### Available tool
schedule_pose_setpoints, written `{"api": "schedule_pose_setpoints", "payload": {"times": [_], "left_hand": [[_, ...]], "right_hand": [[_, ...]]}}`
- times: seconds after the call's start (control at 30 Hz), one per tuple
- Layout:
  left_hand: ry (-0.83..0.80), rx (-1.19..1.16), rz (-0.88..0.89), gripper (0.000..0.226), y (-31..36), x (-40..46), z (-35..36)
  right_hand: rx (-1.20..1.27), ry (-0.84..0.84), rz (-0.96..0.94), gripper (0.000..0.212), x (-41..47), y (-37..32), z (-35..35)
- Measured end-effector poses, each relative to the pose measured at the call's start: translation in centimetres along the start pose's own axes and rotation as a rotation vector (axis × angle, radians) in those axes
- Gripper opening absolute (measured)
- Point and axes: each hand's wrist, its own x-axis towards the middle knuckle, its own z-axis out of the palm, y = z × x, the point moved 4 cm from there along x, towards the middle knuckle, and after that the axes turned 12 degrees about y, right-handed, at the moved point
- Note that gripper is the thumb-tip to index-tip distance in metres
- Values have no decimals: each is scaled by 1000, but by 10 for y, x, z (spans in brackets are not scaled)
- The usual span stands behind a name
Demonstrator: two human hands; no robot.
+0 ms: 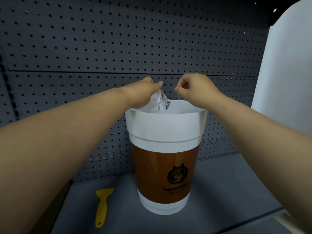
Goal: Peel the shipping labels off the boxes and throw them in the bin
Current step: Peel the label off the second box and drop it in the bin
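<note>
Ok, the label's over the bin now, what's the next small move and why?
Probably let go with the left hand: its fingers pinch the peeled label, which already hangs over the open mouth of the bin, lower edge past the rim. The right hand is curled beside it and seems to hold nothing, so a release should drop it in.

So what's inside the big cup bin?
The shipping label hangs over the bin mouth, held by the left hand. The bin's rim hides whatever lies inside.
</note>
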Motion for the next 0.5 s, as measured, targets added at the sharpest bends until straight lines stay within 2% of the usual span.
{"api": "schedule_pose_setpoints", "payload": {"times": [0.17,0.4,0.5], "left_hand": [[-27,65,8,60,5,-3,6],[-17,-38,-27,61,6,-3,7],[-7,-81,-24,61,7,-3,8]], "right_hand": [[5,-36,3,14,0,-1,4],[-107,-284,5,38,-3,-9,18],[-131,-334,52,41,-1,-11,20]]}}
